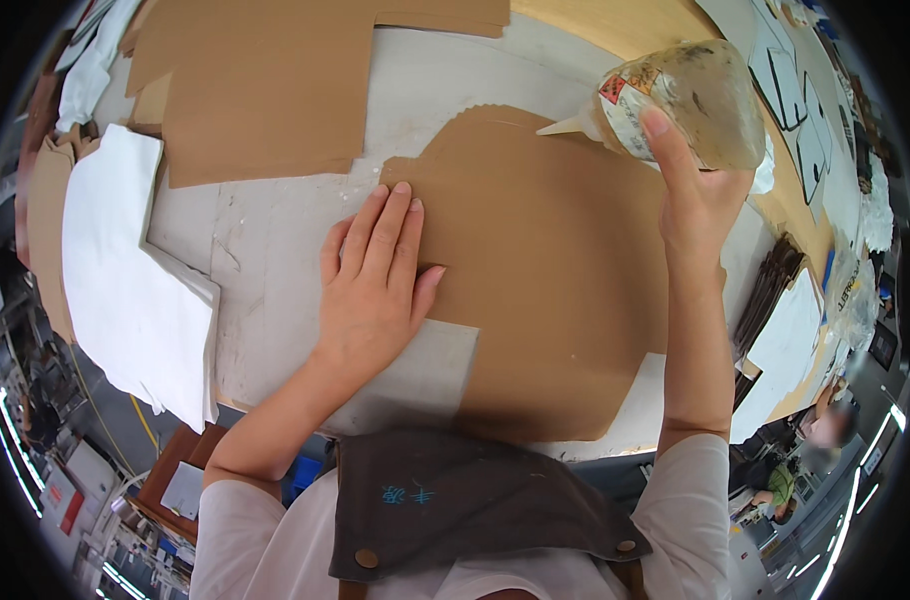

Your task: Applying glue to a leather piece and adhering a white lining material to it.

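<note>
A large brown cut sheet (545, 270), perhaps leather or card, lies flat on the worktable before me, its far edge curved and finely notched. My left hand (375, 270) rests palm down on the sheet's left edge, fingers stretched out. Up at the right, my right hand (697, 190) grips a cloudy plastic squeeze bottle (710, 105) with a stained label. The bottle is tipped sideways, and its pale pointed nozzle (567, 127) points left over the sheet's far edge. Whether the tip touches the sheet, I cannot tell.
More brown sheets (265, 90) lie at the far left. White cut pieces (135, 270) are stacked along the left edge. Dark folded strips (770, 290) and white sheets (787, 335) sit at the right. Another person (825, 425) is in the background at the lower right.
</note>
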A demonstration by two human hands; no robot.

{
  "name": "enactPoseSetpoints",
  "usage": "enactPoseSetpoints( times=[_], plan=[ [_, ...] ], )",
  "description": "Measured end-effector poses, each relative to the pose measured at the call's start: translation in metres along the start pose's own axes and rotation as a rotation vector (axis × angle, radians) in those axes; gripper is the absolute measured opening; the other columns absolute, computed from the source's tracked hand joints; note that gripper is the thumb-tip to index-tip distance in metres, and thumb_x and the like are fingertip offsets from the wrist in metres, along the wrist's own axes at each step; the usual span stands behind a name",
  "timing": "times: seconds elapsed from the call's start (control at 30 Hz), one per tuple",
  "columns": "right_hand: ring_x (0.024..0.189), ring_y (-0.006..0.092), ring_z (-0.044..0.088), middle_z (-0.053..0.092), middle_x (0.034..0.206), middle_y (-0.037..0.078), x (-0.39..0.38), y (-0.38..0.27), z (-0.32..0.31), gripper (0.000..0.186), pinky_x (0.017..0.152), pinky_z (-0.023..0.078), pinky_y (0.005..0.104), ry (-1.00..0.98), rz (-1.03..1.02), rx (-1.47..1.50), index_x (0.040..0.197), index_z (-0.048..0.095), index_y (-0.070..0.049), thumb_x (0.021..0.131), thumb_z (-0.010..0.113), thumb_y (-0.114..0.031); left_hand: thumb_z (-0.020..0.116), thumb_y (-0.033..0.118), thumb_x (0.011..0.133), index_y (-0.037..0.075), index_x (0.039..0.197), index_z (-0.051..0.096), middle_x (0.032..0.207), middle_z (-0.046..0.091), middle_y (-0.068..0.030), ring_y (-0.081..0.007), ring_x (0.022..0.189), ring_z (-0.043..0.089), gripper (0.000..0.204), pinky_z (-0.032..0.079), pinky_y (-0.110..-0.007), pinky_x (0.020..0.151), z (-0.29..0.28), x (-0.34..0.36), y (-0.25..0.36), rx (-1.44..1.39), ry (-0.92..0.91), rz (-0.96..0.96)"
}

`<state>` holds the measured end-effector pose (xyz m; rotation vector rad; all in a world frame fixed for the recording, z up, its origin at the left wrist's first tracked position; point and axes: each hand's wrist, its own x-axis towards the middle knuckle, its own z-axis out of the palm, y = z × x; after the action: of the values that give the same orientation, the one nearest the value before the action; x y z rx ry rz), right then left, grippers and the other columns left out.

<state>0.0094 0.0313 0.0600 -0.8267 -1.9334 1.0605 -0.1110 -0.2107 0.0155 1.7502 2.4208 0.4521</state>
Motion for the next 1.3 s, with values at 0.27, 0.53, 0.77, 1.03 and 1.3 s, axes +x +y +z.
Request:
enactPoseSetpoints(
  times=[0.27,0.53,0.77,1.03,1.3],
  plan=[
    [0.099,0.0193,0.056,0.054,0.109,0.01,-0.007,0.005,-0.026,0.051,0.087,0.045,0.0319,0.065,0.014,-0.042,0.108,0.057,0.003,0.07,0.083,-0.019,0.062,0.019,0.082,-0.002,0.132,0.045,0.142,0.041,-0.0144,-0.0311,0.13,0.038,0.057,0.027,-0.046,0.103,0.002,-0.001,-0.002,0.032,0.019,0.012],
    [0.094,0.0179,0.058,0.059,0.104,0.009,-0.017,0.011,-0.055,0.051,0.083,0.047,0.0301,0.164,0.092,-0.013,0.111,0.055,0.003,0.072,0.081,-0.016,0.063,0.02,0.083,-0.004,0.128,0.049,0.139,0.044,-0.0153,-0.0312,0.128,0.04,0.053,0.029,-0.046,0.102,0.001,0.001,-0.002,0.105,0.04,0.026],
    [0.094,0.0175,0.058,0.059,0.104,0.01,-0.018,0.008,-0.056,0.05,0.083,0.047,0.0303,0.169,0.134,0.089,0.111,0.055,0.002,0.071,0.081,-0.015,0.061,0.019,0.084,-0.004,0.129,0.048,0.139,0.044,-0.0159,-0.0324,0.128,0.04,0.052,0.029,-0.046,0.102,0.001,0.001,-0.003,0.13,0.051,0.04],
    [0.089,0.0141,0.058,0.062,0.098,0.005,-0.01,0.002,-0.024,0.04,0.081,0.045,0.0274,0.007,0.112,0.046,0.105,0.06,0.001,0.075,0.078,-0.018,0.058,0.014,0.086,-0.002,0.132,0.043,0.141,0.041,-0.0145,-0.0324,0.13,0.038,0.051,0.025,-0.044,0.105,0.001,0.0,-0.002,0.094,0.037,0.035],
    [0.093,0.0176,0.059,0.06,0.105,0.009,-0.011,0.012,-0.047,0.052,0.083,0.047,0.03,0.138,0.049,-0.052,0.11,0.056,0.002,0.071,0.082,-0.02,0.057,0.014,0.086,-0.002,0.133,0.043,0.141,0.041,-0.0142,-0.032,0.131,0.037,0.052,0.024,-0.044,0.106,0.001,0.0,-0.002,0.095,0.035,0.026]
  ],
)
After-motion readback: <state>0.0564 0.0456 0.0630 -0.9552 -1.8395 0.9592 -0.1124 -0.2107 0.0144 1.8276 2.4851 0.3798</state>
